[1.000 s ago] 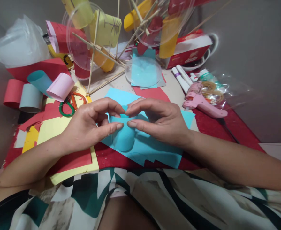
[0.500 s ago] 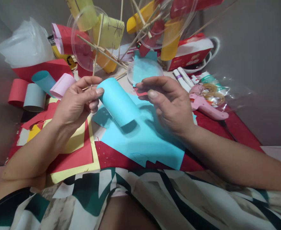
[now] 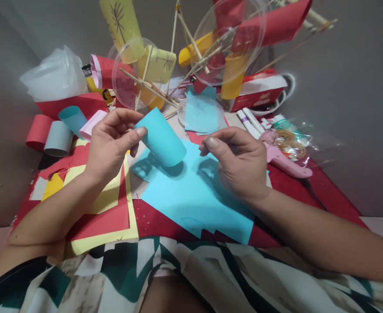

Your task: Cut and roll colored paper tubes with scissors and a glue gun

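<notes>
Cyan paper tube (image 3: 162, 139) is rolled and holding its shape. My left hand (image 3: 109, 143) pinches one end between thumb and forefinger, up over the flat cyan sheet (image 3: 191, 195). Right hand (image 3: 240, 167) hangs at its 3 o'clock, fingers loosely curled, empty. Four paper rolls (image 3: 58, 138) sit at 10 o'clock: red, grey, cyan, pink. That makes five rolled, with one sheet left flat. One pink glue gun (image 3: 284, 158) is out past my right hand.
</notes>
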Available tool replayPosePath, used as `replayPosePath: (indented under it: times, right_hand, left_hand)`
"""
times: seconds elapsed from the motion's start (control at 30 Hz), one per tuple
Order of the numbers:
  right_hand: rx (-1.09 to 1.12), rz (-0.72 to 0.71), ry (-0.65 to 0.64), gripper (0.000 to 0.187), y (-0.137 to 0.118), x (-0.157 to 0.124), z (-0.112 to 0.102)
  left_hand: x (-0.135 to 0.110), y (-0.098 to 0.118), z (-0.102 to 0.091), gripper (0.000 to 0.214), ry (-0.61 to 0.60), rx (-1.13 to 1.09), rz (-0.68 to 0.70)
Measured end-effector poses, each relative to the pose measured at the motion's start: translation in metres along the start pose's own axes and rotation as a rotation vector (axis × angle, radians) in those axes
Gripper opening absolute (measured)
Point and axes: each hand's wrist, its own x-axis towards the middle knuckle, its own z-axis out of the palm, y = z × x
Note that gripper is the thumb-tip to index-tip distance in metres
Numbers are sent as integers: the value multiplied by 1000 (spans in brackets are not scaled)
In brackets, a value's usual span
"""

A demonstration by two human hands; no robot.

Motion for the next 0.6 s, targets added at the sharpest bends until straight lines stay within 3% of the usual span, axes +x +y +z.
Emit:
replayPosePath:
  times: [0.17, 0.27, 0.4, 0.5, 0.6]
  right_hand:
    - [80, 83, -32, 22, -4, 1, 1]
    - [119, 195, -109, 32, -8, 2, 1]
    - [30, 249, -201, 44, -17, 1, 2]
    - [-74, 212, -230, 40, -18, 0, 4]
    - [-170, 161, -228, 21, -17, -2, 5]
  left_hand:
    - [-20, 4, 5, 22, -82, 452, 443]
    - [-28, 1, 6, 23, -195, 765, 747]
    - [-31, -6, 12, 14, -328, 972, 1089]
    - [-32, -6, 20, 13, -386, 1057, 1199]
    - [-38, -2, 25, 16, -433, 1054, 1212]
